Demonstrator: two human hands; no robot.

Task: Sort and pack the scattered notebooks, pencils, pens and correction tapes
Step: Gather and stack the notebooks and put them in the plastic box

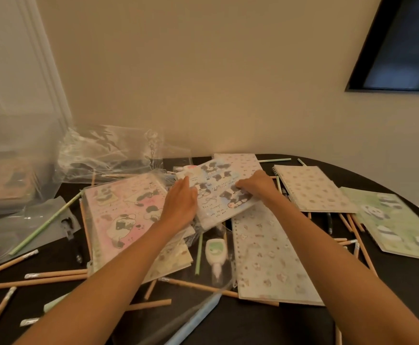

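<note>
Table (407, 282) dark, rounded, against beige wall (228, 83); left hand (181, 202) spread on blue notebook (215, 202), right hand (255, 185) grip pinching it.

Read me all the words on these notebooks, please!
"You": handwritten, starts a line on the blue panda notebook; its other lines are too blurred to read.
Pink panda notebook: writing too blurred to read.
Correction tape: label too small to read.
</note>
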